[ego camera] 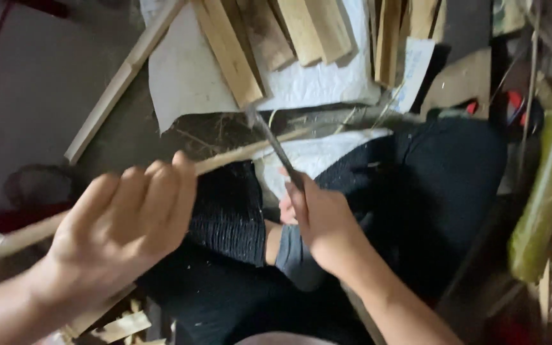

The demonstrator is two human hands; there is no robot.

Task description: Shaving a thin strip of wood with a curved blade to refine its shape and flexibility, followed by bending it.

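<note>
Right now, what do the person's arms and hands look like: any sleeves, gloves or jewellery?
Both are bare: the left hand and right hand wear no gloves, rings or watch that show. Both forearms are uncovered as far as the picture's edge, with no sleeve in view.

A pale, matt wooden stick (pixel 237 153) is gripped beside a dull grey metal blade (pixel 273 144). Rough, raw wooden slats (pixel 231 54) are laid on crinkled white paper (pixel 186 76). Black ribbed cloth (pixel 228 214) is seen beneath; a glossy green bamboo pole (pixel 544 198) is seen alongside
</note>
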